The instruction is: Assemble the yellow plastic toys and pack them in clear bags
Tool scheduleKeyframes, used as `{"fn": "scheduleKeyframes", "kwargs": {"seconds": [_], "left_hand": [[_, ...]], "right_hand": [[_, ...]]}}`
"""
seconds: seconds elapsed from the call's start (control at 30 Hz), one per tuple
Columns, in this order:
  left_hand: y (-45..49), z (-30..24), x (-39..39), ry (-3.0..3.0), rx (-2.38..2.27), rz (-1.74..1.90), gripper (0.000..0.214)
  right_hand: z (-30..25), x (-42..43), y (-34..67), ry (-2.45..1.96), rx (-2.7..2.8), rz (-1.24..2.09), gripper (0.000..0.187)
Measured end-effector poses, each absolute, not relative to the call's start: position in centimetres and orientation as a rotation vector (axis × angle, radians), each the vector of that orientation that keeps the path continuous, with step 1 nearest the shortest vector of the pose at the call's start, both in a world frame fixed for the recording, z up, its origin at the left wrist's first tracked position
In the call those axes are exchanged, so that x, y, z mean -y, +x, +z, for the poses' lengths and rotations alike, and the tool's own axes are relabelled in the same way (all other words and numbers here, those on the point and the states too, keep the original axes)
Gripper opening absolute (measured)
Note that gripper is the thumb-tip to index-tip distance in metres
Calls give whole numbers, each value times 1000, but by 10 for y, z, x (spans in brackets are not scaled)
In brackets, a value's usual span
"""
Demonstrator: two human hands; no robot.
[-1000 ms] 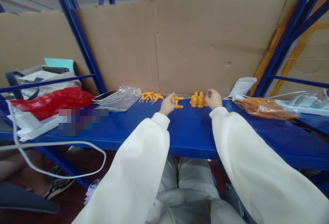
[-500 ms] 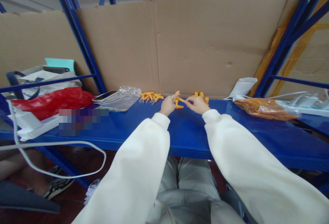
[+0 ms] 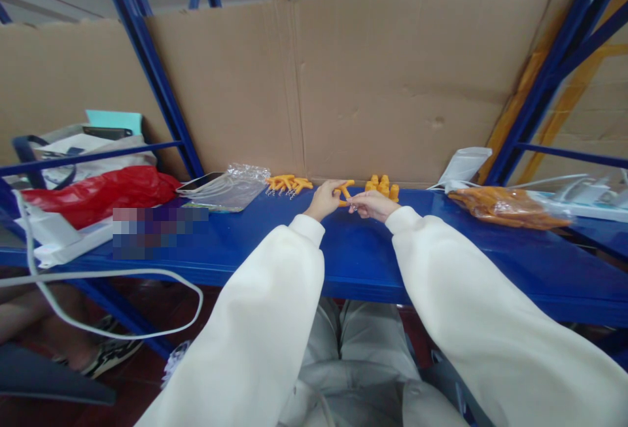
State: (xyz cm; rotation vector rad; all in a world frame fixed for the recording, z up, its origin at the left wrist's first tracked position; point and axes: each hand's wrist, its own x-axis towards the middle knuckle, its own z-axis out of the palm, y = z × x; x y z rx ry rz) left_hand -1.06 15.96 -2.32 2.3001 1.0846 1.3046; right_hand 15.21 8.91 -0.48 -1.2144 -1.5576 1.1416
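My left hand (image 3: 322,201) is closed on an orange branched plastic piece (image 3: 346,187), held just above the blue shelf (image 3: 360,254). From the right, my right hand (image 3: 375,205) meets that piece, fingers pinched at its lower end. A tiny shiny metal bit, like a keychain chain (image 3: 352,210), shows at the right fingertips. To the left lies a pile of orange branched pieces (image 3: 289,183) with small metal chains. Several chunky orange pieces (image 3: 381,186) stand behind my right hand.
A cardboard sheet (image 3: 373,87) walls off the back. On the left are a clear plastic bag (image 3: 235,193), a phone (image 3: 201,183), a red bag (image 3: 108,193) and a white power strip (image 3: 78,244). At right sits a bag of orange pieces (image 3: 510,207). A white cable (image 3: 122,273) loops over the front edge.
The orange piece has turned in my left hand, its forked end now upward. My right hand has moved slightly left and down, and a small metal bit now shows at its fingertips.
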Motion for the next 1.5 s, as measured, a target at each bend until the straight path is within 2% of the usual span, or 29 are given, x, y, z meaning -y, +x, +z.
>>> {"fn": "scheduleKeyframes", "kwargs": {"seconds": [0.13,0.27,0.47,0.53,0.67,0.87,1.1,1.23,1.37,1.5], "left_hand": [[-9,-25,-158,2259,-1074,1291,52],[-6,-20,-148,2353,-1013,1350,49],[1,-11,-133,2506,-908,1354,8],[2,-11,-132,2520,-895,1324,3],[3,-13,-136,2497,-893,1310,7],[6,-15,-141,2297,-972,1210,10],[11,-13,-137,2095,-980,1185,24],[12,-13,-142,1986,-1061,1234,21],[3,-7,-160,1901,-1323,1323,18],[-25,3,-186,1990,-1692,1299,14]], "right_hand": [[-3,-89,155,-1234,1558,1225,21],[-4,-95,158,-1163,1512,1143,24],[-4,-103,164,-1163,1371,1035,22],[-4,-105,165,-1184,1377,1042,23],[-7,-107,166,-1210,1368,1021,33],[-16,-113,163,-1261,1481,777,44],[-17,-113,159,-1254,1452,813,30],[-14,-109,158,-1235,1426,840,18],[-14,-109,157,-1249,1414,823,9],[-18,-114,157,-1288,1476,783,10]]}}
